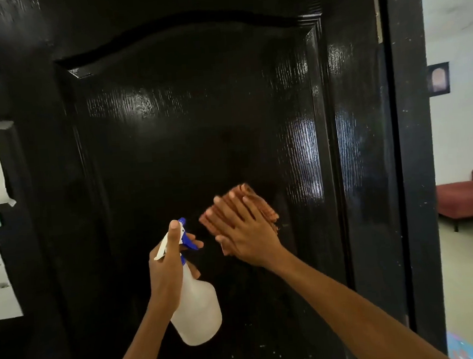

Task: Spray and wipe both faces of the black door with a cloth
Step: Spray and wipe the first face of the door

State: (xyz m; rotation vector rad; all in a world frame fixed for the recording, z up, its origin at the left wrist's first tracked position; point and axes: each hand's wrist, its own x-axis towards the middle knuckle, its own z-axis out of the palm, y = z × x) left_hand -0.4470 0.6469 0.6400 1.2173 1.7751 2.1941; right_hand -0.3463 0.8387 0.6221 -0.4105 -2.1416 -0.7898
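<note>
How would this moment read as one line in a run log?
stage: wiping | left hand: holds spray bottle | right hand: flat, presses cloth on door | blur: right hand

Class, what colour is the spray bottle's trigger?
Blue, on the white spray bottle; the head view shows it best.

Your two bare forearms enter from the near edge, and no sleeve shows on either. Your left hand (165, 265) and right hand (245, 232) are bare. The right one's fingertips are blurred.
</note>
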